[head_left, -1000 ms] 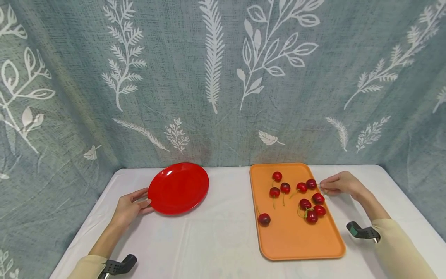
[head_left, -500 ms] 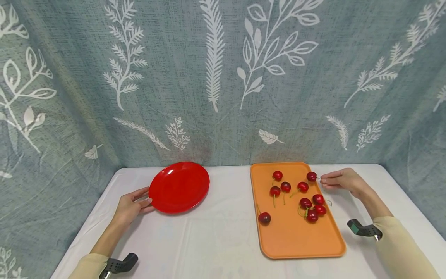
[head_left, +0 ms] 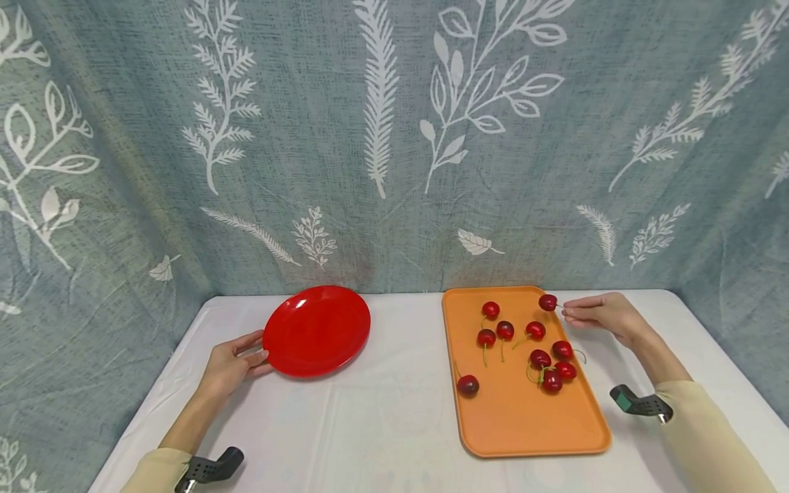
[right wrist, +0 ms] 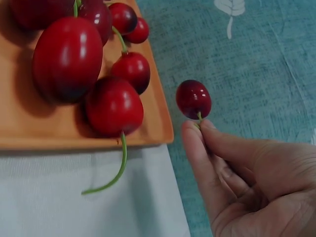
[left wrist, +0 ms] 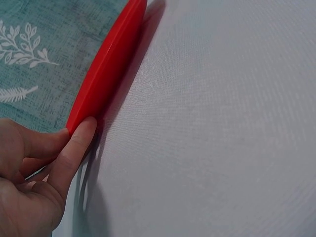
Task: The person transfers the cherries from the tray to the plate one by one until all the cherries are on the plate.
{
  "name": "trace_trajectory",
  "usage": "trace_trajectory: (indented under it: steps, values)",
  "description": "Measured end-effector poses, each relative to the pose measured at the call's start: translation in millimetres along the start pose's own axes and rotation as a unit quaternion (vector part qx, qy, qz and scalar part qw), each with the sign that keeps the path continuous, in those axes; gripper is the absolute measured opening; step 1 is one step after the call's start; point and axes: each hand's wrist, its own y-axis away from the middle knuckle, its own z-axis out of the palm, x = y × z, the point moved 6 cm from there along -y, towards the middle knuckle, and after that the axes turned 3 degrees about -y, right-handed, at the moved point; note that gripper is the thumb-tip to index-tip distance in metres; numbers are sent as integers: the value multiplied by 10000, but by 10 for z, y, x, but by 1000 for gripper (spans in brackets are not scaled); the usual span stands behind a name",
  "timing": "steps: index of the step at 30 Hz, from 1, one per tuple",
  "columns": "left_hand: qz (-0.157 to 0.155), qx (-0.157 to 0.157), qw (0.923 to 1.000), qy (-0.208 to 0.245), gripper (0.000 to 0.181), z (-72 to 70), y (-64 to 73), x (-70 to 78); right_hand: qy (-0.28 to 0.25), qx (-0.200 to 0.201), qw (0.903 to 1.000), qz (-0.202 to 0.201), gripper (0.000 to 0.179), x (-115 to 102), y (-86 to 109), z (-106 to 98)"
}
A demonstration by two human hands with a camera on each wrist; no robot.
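At the left of the head view a round red plate [head_left: 317,332] has its near-left rim between the thumb and fingers of my left hand [head_left: 227,366]. The left wrist view shows the plate [left wrist: 106,69] edge-on, one side tipped up off the white cloth, with my fingertips pinching its edge. My right hand [head_left: 607,317] pinches a dark red cherry [head_left: 547,302] by its green stem. That cherry [right wrist: 193,99] hangs just beyond the tray's corner in the right wrist view. Several more cherries [head_left: 540,360] lie on the orange tray [head_left: 530,431].
A single cherry [head_left: 468,385] lies near the tray's left rim, and another's stem sticks out over the right rim. White cloth [head_left: 401,383] covers the table between plate and tray. A blue-green leaf-patterned curtain [head_left: 394,226] stands behind and at both sides.
My right hand has moved away from me and slightly left, lifting the cherry by its stem from beside the others toward the tray's far right corner. The left hand and plate have stayed put.
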Motion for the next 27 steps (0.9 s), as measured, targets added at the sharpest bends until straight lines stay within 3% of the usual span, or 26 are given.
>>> trace_trajectory:
  steps: [11, 27]
  values:
    - [-27, 4, 10000, 16, 56, -2, -9, -7, 366, 301, 9989, -19, 45, -87, -84, 221]
    - [36, -17, 10000, 22, 55, 14, -15, -6, -271, 144, 9995, -3, 38, -199, -355, 831]
